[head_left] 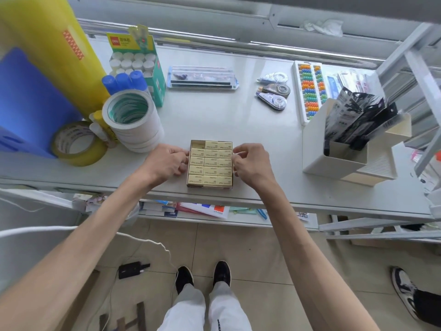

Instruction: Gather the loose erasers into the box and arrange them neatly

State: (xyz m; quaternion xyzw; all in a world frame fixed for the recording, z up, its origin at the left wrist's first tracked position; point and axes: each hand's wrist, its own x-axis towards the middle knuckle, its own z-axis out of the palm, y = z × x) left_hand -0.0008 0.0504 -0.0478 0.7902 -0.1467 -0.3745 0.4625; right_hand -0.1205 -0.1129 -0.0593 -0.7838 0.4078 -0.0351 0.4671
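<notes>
Both hands, left hand (167,161) and right hand (250,161), pinch the box (210,186) sides; squeezing could buckle the packed erasers (211,163) near the tabletop (214,115) edge.

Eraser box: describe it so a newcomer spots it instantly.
On the white table, look at the near edge, between the left hand and right hand. The eraser box is a shallow open cardboard tray; unlike anything nearby, it holds tidy rows of pale yellow erasers.

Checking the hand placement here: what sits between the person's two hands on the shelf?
In the head view, the open cardboard box of pale yellow erasers sits between the left hand and right hand.
</notes>
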